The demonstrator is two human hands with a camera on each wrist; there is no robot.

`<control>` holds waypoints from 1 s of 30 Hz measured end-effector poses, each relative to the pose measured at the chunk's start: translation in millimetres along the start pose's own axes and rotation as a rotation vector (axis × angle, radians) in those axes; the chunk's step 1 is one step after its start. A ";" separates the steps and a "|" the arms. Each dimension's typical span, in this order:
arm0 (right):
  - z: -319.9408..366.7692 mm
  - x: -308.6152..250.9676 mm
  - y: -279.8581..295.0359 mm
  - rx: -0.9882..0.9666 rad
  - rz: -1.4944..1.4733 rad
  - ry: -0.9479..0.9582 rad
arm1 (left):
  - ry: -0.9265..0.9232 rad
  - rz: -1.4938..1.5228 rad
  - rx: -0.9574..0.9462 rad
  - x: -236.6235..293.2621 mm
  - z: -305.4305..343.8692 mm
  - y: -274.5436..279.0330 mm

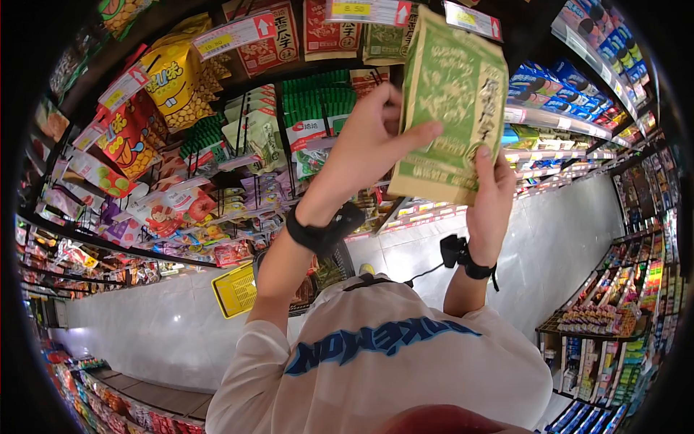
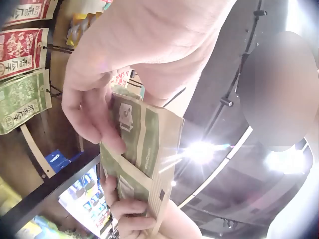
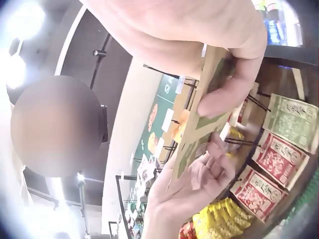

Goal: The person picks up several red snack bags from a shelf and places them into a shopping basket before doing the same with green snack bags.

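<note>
A green and tan paper bag of seeds (image 1: 452, 108) is held up in front of the shelf, its printed front facing the head camera. My left hand (image 1: 369, 141) grips its left edge, thumb across the front and fingers behind. At the lower right corner, my right hand (image 1: 494, 192) pinches the bag between thumb and fingers. The left wrist view shows the back of the bag (image 2: 142, 149), with fingers of both hands lying against it. From the right wrist, the bag (image 3: 197, 134) appears nearly edge-on between the two hands.
Matching green (image 3: 291, 119) and red seed bags (image 3: 280, 159) hang on hooks beyond the hands. Price tags (image 1: 235, 36) line the shelf edge. Yellow snack bags (image 1: 177, 83) hang at the left. A basket with a yellow handle (image 1: 235, 291) is low by the body. More shelves (image 1: 600, 318) stand at right.
</note>
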State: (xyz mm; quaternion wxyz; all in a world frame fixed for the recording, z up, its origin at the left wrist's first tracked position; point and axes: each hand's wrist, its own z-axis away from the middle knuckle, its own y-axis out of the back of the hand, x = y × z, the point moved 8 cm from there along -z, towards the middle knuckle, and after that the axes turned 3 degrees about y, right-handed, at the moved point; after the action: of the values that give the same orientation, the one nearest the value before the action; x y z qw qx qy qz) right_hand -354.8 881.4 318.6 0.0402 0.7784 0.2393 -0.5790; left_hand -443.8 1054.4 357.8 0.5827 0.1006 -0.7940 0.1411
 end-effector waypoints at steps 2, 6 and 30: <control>18.7 8.1 -2.9 -0.066 0.041 -0.043 | 0.070 -0.049 -0.003 -17.4 22.1 5.3; 49.1 48.4 2.9 -0.324 0.119 -0.234 | 0.119 -0.001 -0.088 -58.0 80.6 16.1; 301.0 603.3 -23.7 -1.429 1.166 -0.788 | 1.275 0.237 0.733 -630.2 469.2 92.5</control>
State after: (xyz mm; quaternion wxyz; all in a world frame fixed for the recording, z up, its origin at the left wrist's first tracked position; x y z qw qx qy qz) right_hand -500.5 996.8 -330.0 0.8522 0.3201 0.0814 -0.4059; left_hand -705.2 978.3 -385.0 0.8402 0.1007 -0.2093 0.4899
